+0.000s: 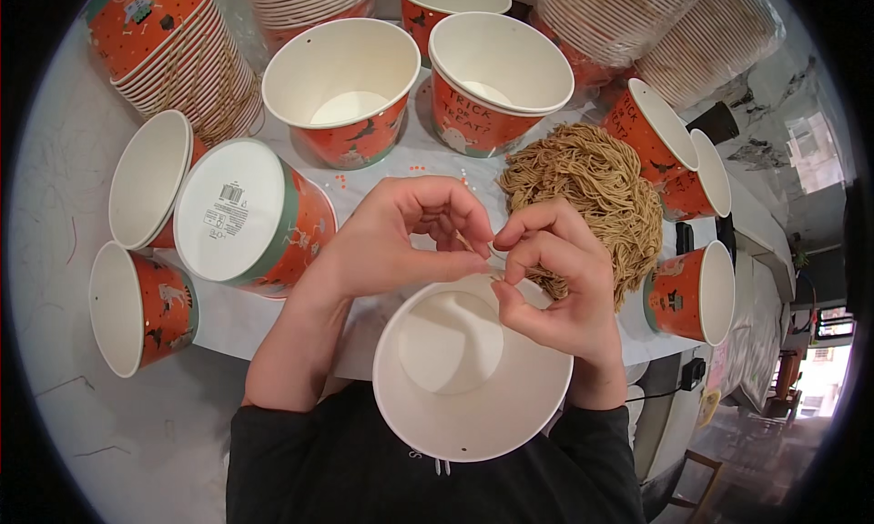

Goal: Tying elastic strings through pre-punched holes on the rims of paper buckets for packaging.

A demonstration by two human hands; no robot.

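Note:
A paper bucket [428, 415], white inside, tilts with its mouth toward me, close to my body. Over its far rim my two hands meet. My left hand [391, 237] is closed in a pinch, with a short bit of thin tan twine showing at its fingertips. Facing it, my right hand [560, 274] also pinches, thumb against forefinger, at the same twine. Most of the strand is hidden by my fingers, and I cannot make out whether it passes through the rim. Just beyond my right hand lies a big tangled heap of tan twine [592, 205].
Orange printed buckets stand around: an upside-down one [228, 210] at left, two upright ones [341, 78] [501, 64] at the back, tipped ones [118, 310] [692, 292] at both sides. Tall nested stacks [187, 69] rise behind. Tiny orange dots [341, 182] lie on the table.

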